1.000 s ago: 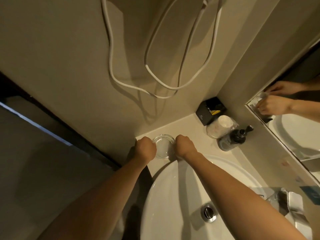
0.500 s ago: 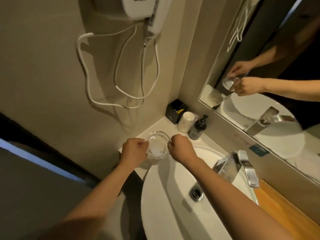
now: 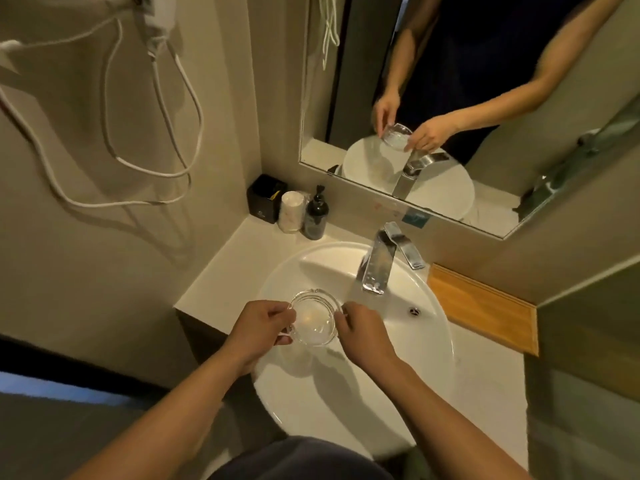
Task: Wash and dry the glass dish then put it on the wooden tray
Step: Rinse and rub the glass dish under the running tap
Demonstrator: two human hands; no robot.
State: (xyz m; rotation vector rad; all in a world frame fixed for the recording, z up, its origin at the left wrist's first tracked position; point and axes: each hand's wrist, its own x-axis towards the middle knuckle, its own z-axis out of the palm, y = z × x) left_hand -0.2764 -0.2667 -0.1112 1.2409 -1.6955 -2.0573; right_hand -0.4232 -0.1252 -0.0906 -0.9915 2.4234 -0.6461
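A round clear glass dish (image 3: 314, 317) hangs level over the left part of the white sink basin (image 3: 426, 344). My left hand (image 3: 258, 325) grips its left rim and my right hand (image 3: 362, 332) grips its right rim. The chrome tap (image 3: 375, 266) stands behind and to the right of the dish, its spout apart from it. No water stream is visible. The wooden tray (image 3: 485, 308) lies on the counter right of the basin, by the wall.
A black box (image 3: 265, 199), a wrapped stack of cups (image 3: 292, 212) and a dark pump bottle (image 3: 316, 216) stand in the back left corner. A mirror (image 3: 485, 98) hangs above the tap. White cords (image 3: 145, 168) dangle on the left wall.
Both hands lifted the glass dish off the back left counter and carried it toward me over the basin. The camera view swung right, bringing the tap, mirror and tray into sight.
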